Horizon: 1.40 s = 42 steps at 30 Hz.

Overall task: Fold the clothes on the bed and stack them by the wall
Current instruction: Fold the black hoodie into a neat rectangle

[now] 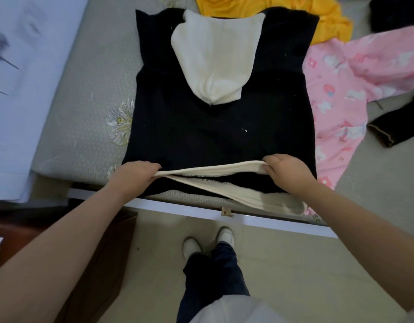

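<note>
A black hoodie (220,134) with a cream hood (215,59) lies flat on the grey bed (84,101), its sleeves folded in. My left hand (136,176) grips the left end of its cream hem band (213,170) at the bed's near edge. My right hand (285,170) grips the right end of the same band. The band is lifted a little off the lower layer. To the right of the hoodie lies a pink printed garment (355,87). A yellow garment (294,12) lies behind the hoodie at the top.
A dark garment (397,129) lies at the right edge and another dark one (397,12) at the top right. The white wall (19,89) runs along the bed's left side. A brown cabinet (84,252) stands below left. My feet stand on the tiled floor (294,264).
</note>
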{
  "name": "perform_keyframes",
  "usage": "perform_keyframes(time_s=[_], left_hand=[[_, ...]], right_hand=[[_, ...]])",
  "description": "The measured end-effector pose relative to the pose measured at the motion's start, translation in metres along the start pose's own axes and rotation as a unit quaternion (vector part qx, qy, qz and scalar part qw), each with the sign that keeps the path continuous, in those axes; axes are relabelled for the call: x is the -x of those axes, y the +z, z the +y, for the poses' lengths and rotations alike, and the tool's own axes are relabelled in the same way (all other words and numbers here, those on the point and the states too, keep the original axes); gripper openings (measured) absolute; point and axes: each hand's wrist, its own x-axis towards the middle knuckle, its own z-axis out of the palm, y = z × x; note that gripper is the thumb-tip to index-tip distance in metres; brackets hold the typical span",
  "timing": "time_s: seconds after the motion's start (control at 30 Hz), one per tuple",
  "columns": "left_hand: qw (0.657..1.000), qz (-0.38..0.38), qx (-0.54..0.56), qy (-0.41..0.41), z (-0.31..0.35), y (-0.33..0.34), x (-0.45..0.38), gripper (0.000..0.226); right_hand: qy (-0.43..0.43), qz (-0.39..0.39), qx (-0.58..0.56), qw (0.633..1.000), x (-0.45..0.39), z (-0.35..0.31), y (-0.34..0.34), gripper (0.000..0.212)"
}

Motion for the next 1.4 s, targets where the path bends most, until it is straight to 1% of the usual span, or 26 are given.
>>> perform_keyframes(time_s=[0.07, 0.13, 0.17, 0.23, 0.27, 0.3, 0.33, 0.4, 0.47, 0.5, 0.57, 0.63, 0.67, 0.73, 0.77, 0.83, 0.9, 0.93, 0.97, 1.0, 1.07, 1.13, 1.17, 1.23, 1.3, 1.4], left_hand=[[0.999, -0.022, -0.039, 0.020, 0.001, 0.002, 0.000, 0.020], [0.997, -0.035, -0.070, 0.027, 0.001, 0.002, 0.000, 0.015], [0.996, -0.038, -0.076, 0.029, 0.000, 0.000, -0.002, 0.013], [0.995, -0.038, -0.079, 0.037, 0.000, -0.009, -0.008, 0.010], [0.995, -0.032, -0.085, 0.048, 0.000, -0.015, -0.012, 0.009], [0.993, -0.025, -0.093, 0.063, 0.000, -0.022, -0.016, 0.010], [0.991, -0.022, -0.103, 0.082, 0.000, -0.028, -0.018, 0.011], [0.984, -0.031, -0.135, 0.114, 0.000, -0.038, -0.020, 0.016], [0.976, -0.053, -0.173, 0.125, 0.002, -0.043, -0.017, 0.019], [0.973, -0.068, -0.184, 0.124, 0.004, -0.044, -0.015, 0.019], [0.969, -0.096, -0.195, 0.119, 0.008, -0.041, -0.008, 0.020], [0.968, -0.102, -0.199, 0.114, 0.007, -0.034, -0.002, 0.023], [0.968, -0.103, -0.199, 0.109, 0.005, -0.029, 0.000, 0.026], [0.968, -0.107, -0.204, 0.100, 0.001, -0.021, 0.003, 0.032], [0.967, -0.111, -0.210, 0.093, 0.001, -0.015, 0.006, 0.034], [0.967, -0.117, -0.217, 0.064, 0.004, -0.002, 0.012, 0.039], [0.972, -0.126, -0.200, 0.017, 0.017, 0.014, 0.019, 0.050], [0.974, -0.135, -0.184, 0.001, 0.027, 0.022, 0.022, 0.058], [0.976, -0.145, -0.165, -0.009, 0.039, 0.030, 0.025, 0.066], [0.977, -0.154, -0.145, -0.016, 0.051, 0.037, 0.026, 0.071], [0.981, -0.158, -0.108, -0.039, 0.073, 0.049, 0.022, 0.077], [0.983, -0.140, -0.079, -0.083, 0.088, 0.056, 0.013, 0.081], [0.984, -0.129, -0.063, -0.108, 0.092, 0.058, 0.007, 0.080], [0.983, -0.116, -0.043, -0.138, 0.094, 0.062, -0.003, 0.070], [0.984, -0.106, -0.044, -0.136, 0.088, 0.067, -0.010, 0.062], [0.989, -0.095, -0.033, -0.106, 0.074, 0.069, -0.011, 0.059]], right_hand=[[-0.045, 0.007, 0.003, 0.999, 0.014, -0.007, 0.014, 0.044], [-0.091, 0.009, 0.011, 0.996, 0.031, -0.021, 0.031, 0.061], [-0.107, 0.023, 0.026, 0.994, 0.038, -0.031, 0.043, 0.071], [-0.099, 0.016, 0.077, 0.992, 0.045, -0.057, 0.063, 0.087], [-0.077, -0.013, 0.096, 0.992, 0.045, -0.068, 0.074, 0.093], [-0.055, -0.025, 0.104, 0.993, 0.043, -0.077, 0.086, 0.095], [-0.025, -0.040, 0.099, 0.994, 0.038, -0.082, 0.096, 0.094], [0.036, -0.035, 0.115, 0.992, 0.026, -0.086, 0.105, 0.085], [0.058, -0.013, 0.117, 0.991, 0.017, -0.083, 0.110, 0.074], [0.051, -0.005, 0.123, 0.991, 0.012, -0.080, 0.108, 0.070], [0.022, 0.000, 0.172, 0.985, 0.009, -0.076, 0.101, 0.067], [0.032, 0.046, 0.208, 0.977, 0.009, -0.068, 0.089, 0.065], [0.038, 0.038, 0.207, 0.977, 0.011, -0.062, 0.086, 0.063], [0.018, 0.006, 0.181, 0.983, 0.016, -0.048, 0.081, 0.058], [0.011, 0.010, 0.182, 0.983, 0.019, -0.041, 0.077, 0.057], [-0.009, 0.032, 0.194, 0.980, 0.025, -0.034, 0.065, 0.054], [-0.061, 0.078, 0.168, 0.981, 0.025, -0.030, 0.049, 0.045], [-0.067, 0.037, 0.151, 0.986, 0.025, -0.030, 0.040, 0.038], [-0.058, 0.016, 0.146, 0.987, 0.024, -0.032, 0.031, 0.030], [-0.052, -0.018, 0.147, 0.988, 0.020, -0.033, 0.024, 0.028], [-0.072, -0.046, 0.151, 0.985, 0.009, -0.035, 0.014, 0.026], [-0.125, -0.041, 0.181, 0.975, 0.003, -0.040, 0.005, 0.021], [-0.137, -0.039, 0.190, 0.971, 0.000, -0.040, 0.003, 0.020], [-0.127, -0.050, 0.196, 0.971, -0.001, -0.036, 0.002, 0.025], [-0.128, -0.056, 0.184, 0.973, 0.005, -0.030, 0.007, 0.033], [-0.155, -0.016, 0.115, 0.981, 0.016, -0.028, 0.017, 0.043]])
